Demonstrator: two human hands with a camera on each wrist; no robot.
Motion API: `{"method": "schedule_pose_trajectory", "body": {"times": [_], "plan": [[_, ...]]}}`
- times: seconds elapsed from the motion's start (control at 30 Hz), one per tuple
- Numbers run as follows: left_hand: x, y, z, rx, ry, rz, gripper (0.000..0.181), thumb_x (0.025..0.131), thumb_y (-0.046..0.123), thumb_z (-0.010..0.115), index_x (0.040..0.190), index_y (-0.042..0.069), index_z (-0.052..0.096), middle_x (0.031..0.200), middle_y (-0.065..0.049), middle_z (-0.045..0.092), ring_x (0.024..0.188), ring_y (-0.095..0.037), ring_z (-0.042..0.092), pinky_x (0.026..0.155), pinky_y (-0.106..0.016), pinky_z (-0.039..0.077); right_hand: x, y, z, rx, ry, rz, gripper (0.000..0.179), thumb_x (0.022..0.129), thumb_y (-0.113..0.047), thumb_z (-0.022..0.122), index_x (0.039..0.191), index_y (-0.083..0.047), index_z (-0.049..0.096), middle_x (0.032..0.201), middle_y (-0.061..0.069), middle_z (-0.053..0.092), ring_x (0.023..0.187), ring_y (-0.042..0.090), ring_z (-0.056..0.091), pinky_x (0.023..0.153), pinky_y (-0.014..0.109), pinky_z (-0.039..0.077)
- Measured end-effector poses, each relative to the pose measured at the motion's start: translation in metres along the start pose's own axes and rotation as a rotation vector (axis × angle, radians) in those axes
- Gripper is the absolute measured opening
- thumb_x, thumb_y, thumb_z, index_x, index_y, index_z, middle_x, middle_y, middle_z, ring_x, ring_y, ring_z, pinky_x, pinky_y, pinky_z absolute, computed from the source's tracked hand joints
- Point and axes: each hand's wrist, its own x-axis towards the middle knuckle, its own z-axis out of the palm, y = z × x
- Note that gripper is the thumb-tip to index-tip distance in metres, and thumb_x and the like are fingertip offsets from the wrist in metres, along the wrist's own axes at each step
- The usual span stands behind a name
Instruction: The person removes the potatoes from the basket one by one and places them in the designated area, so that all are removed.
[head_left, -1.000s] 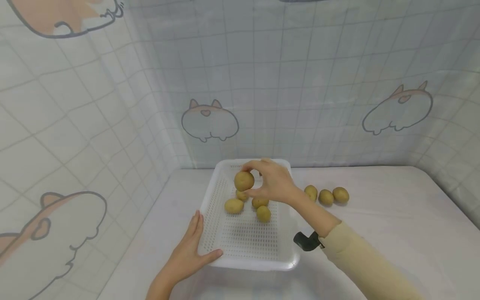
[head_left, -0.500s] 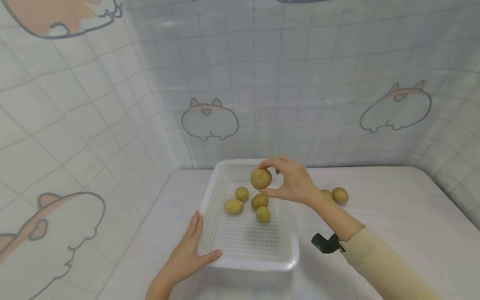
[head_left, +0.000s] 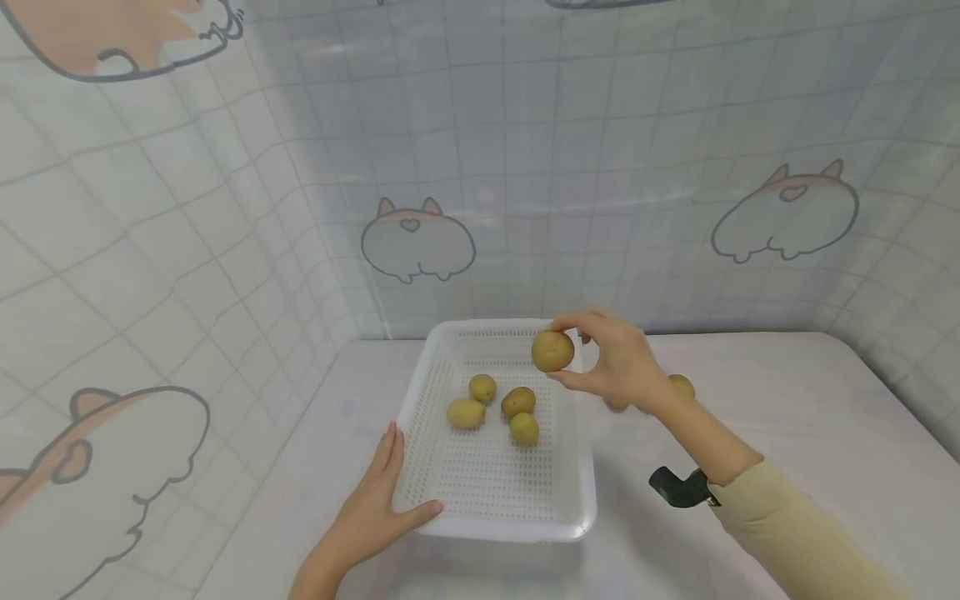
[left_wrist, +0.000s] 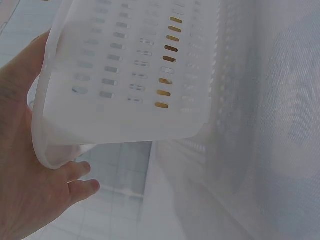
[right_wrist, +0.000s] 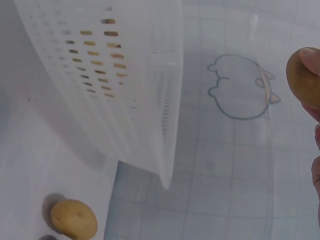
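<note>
Between thumb and fingers my right hand [head_left: 617, 360] pinches a round potato [head_left: 552, 351], held up over the far right rim of a white perforated plastic basket [head_left: 480, 508]. In the right wrist view this potato [right_wrist: 301, 82] shows at the right edge. My left hand [head_left: 375, 508] rests on the basket's near left corner, fingers straight along the left side and thumb over the front rim. The left wrist view shows that hand [left_wrist: 30, 165] against the rim from outside. Inside the basket lie several potatoes, among them an oval one [head_left: 466, 413] and a small one [head_left: 524, 429].
Right of the basket, potatoes lie on the white cloth-covered table [head_left: 780, 433]; one [head_left: 681, 385] is partly behind my right forearm. Another potato [right_wrist: 74, 219] shows in the right wrist view. A checked curtain with cartoon animals [head_left: 517, 183] encloses the back and sides.
My right hand has moved to the right with the potato, from above the middle of the basket to its right rim. The left hand and the basket stay in place.
</note>
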Motion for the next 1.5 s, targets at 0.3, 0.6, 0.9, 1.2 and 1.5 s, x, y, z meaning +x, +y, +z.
{"method": "schedule_pose_trajectory", "body": {"times": [0.3, 0.6, 0.9, 1.2, 1.5], "plan": [[0.000, 0.000, -0.001, 0.010, 0.005, 0.015, 0.114, 0.079, 0.052, 0.073, 0.150, -0.008, 0.008, 0.158, -0.023, -0.002, 0.143, -0.043, 0.009, 0.108, -0.059, 0.021, -0.010, 0.010, -0.018, -0.048, -0.007, 0.042, 0.060, 0.061, -0.021, 0.091, 0.115, -0.020, 0.064, 0.105, -0.009, 0.064, 0.083, 0.011, 0.053, 0.065, 0.029, 0.045], [0.001, -0.003, -0.001, 0.028, 0.019, 0.033, 0.114, 0.079, 0.055, 0.072, 0.150, -0.009, 0.010, 0.158, -0.024, 0.000, 0.143, -0.043, 0.010, 0.108, -0.058, 0.023, -0.022, 0.022, -0.034, -0.074, 0.014, 0.055, 0.060, 0.061, -0.020, 0.090, 0.115, -0.019, 0.065, 0.102, -0.009, 0.064, 0.081, 0.008, 0.048, 0.060, 0.027, 0.041], [0.000, -0.005, 0.001, 0.022, 0.014, 0.014, 0.113, 0.079, 0.053, 0.073, 0.150, -0.008, 0.009, 0.158, -0.023, -0.001, 0.143, -0.043, 0.009, 0.109, -0.059, 0.022, -0.035, 0.033, -0.045, -0.096, 0.028, 0.048, 0.061, 0.058, -0.020, 0.091, 0.114, -0.016, 0.066, 0.102, -0.007, 0.065, 0.079, 0.010, 0.049, 0.060, 0.025, 0.039], [-0.001, -0.002, -0.003, 0.023, 0.010, 0.016, 0.113, 0.079, 0.052, 0.073, 0.150, -0.008, 0.008, 0.158, -0.024, -0.001, 0.142, -0.044, 0.010, 0.108, -0.060, 0.023, -0.051, 0.044, -0.059, -0.149, 0.038, 0.079, 0.064, 0.056, -0.019, 0.093, 0.113, -0.018, 0.066, 0.103, -0.009, 0.064, 0.080, 0.005, 0.046, 0.059, 0.022, 0.036], [-0.001, -0.003, -0.002, 0.043, 0.014, 0.018, 0.114, 0.079, 0.054, 0.073, 0.149, -0.009, 0.010, 0.158, -0.024, 0.000, 0.143, -0.044, 0.004, 0.108, -0.061, 0.022, -0.065, 0.050, -0.074, -0.219, 0.020, 0.119, 0.064, 0.056, -0.017, 0.092, 0.114, -0.016, 0.065, 0.099, -0.006, 0.062, 0.080, 0.008, 0.044, 0.057, 0.024, 0.036]]}}
